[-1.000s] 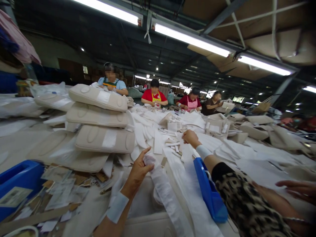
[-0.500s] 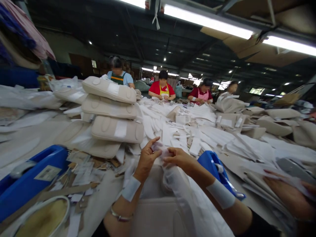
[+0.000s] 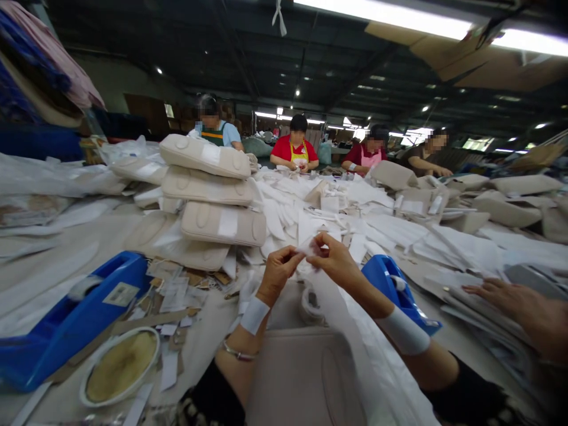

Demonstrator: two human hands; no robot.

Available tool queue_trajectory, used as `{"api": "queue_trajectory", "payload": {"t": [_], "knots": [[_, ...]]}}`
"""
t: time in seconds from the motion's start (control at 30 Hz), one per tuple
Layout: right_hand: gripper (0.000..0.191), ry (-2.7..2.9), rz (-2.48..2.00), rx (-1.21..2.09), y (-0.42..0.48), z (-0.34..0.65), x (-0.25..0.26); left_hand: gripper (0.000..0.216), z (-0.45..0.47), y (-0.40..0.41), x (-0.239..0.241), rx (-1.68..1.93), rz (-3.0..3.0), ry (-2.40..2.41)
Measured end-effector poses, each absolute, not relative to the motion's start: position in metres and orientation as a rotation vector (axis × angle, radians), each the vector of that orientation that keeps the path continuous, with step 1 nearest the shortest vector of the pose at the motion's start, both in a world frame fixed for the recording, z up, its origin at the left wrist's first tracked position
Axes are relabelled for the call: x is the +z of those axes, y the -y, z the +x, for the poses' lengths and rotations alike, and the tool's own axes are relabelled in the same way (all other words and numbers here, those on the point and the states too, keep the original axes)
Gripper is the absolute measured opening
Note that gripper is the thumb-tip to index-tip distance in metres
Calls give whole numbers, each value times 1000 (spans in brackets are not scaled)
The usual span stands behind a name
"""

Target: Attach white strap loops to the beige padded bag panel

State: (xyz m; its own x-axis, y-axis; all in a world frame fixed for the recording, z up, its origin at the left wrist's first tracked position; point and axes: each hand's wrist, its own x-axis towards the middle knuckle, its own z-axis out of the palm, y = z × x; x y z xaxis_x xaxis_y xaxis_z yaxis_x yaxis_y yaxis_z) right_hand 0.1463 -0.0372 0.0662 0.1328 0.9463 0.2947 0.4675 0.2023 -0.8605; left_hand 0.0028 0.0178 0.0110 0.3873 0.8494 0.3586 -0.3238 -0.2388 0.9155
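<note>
Both hands pinch a small, thin, translucent white piece [image 3: 306,248], tissue or film; I cannot tell which. The fingers of my left hand [image 3: 278,273] are closed on its left edge. From the right, my right hand [image 3: 338,264] grips it between thumb and fingers. Below my wrists lies a beige bag [image 3: 302,373] with an oval stitched shape on its front. A white-wrapped, looped part [image 3: 312,305] sits behind the bag's top edge, under my hands. White wrapping sheet [image 3: 377,361] runs along the bag's right side.
Blue tape dispensers stand at left [image 3: 102,307] and right [image 3: 394,290]. A round dish [image 3: 122,367] sits front left near paper scraps. Beige bags are stacked [image 3: 222,222] behind. A co-worker's hand [image 3: 510,302] rests on sheets at right. Other people work across the table.
My hands have drawn the thin white piece slightly up, the left fingers closing into a tighter pinch. The camera view has shifted. The co-worker's hand at right now lies flatter on the sheets.
</note>
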Motion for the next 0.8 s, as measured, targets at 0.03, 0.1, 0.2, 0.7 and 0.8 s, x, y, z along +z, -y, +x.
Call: {"api": "queue_trajectory", "payload": {"t": [0.03, 0.1, 0.2, 0.7, 0.8], "knots": [[41, 1438, -1426, 596, 37, 145, 65, 28, 2, -18, 11, 1189, 1384, -507], [77, 1369, -1420, 614, 37, 143, 64, 27, 1, -18, 12, 1181, 1350, -489], [106, 1347, -1388, 822, 39, 142, 65, 26, 0, -17, 13, 1173, 1323, -467], [33, 1319, -1474, 827, 65, 112, 56, 27, -5, -18, 17, 1365, 1328, -543], [33, 1147, -1308, 997, 64, 109, 47, 28, -6, -16, 17, 1360, 1336, -548]]}}
